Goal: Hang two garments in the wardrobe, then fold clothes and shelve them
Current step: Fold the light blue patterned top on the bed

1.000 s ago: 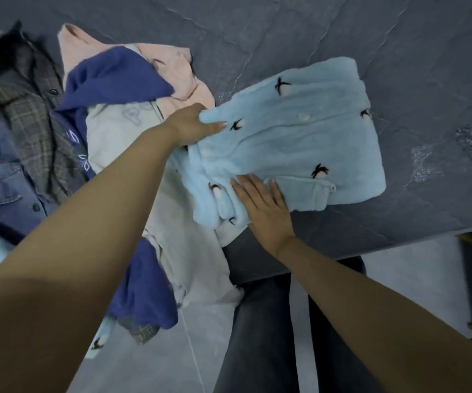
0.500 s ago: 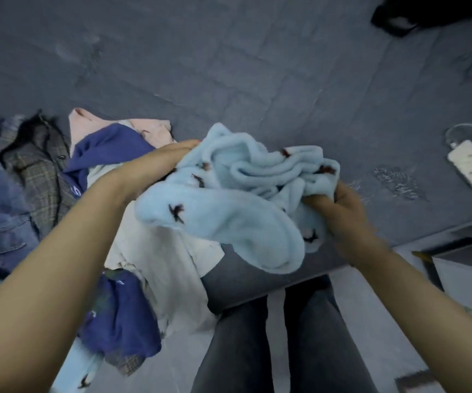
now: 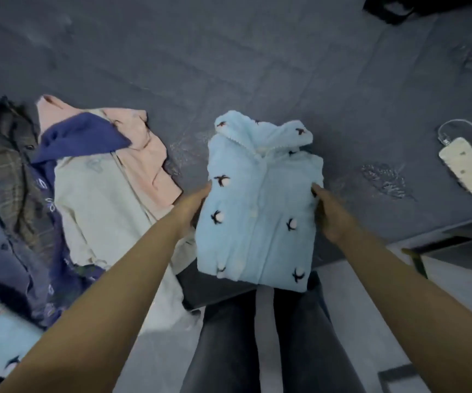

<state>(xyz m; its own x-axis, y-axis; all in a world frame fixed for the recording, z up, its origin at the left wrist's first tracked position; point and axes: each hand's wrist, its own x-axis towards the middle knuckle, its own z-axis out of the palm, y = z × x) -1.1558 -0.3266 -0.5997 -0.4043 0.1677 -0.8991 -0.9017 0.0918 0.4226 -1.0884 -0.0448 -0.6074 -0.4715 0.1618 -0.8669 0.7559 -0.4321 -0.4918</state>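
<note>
Folded light-blue fleece top (image 3: 260, 211) between both hands, collar end away from person, hem end toward body, overhanging bed (image 3: 229, 66) edge. Long axis runs fore-aft, straight out from torso. Left hand (image 3: 193, 207) grips left side edge at mid-length, fingers tucked under fabric, mostly hidden. Right hand (image 3: 328, 214) grips right side edge, fingers curled against it. Hands level, equally near. Unfolded clothes pile (image 3: 87, 194) left of left hand; phone (image 3: 468, 165) well right of right hand. Judgement: fold looks finished, next carry to shelf.
</note>
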